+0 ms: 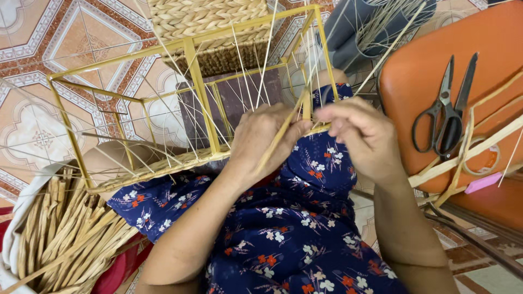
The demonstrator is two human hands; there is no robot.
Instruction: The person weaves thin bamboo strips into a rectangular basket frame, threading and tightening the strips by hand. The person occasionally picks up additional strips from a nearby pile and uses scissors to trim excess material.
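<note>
While a yellow metal wire basket frame (185,103) rests across the person's lap, the left hand (261,136) pinches a pale flat straw strand (278,141) running diagonally up toward the right hand (359,130), which is closed at the frame's near rail.

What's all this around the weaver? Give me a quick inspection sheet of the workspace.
Surface: work rests on the lap, on a blue flowered dress; patterned tiled floor below.
Job's things: yellow wire frame with thin strands strung across; a flat straw strip between both hands.
Clutter: bundle of straw strips at the left; scissors on an orange seat.
Grippers: left hand and right hand pinch the strip at the frame.
Cables: nothing seen.
Surroundings: woven basket behind the frame.
</note>
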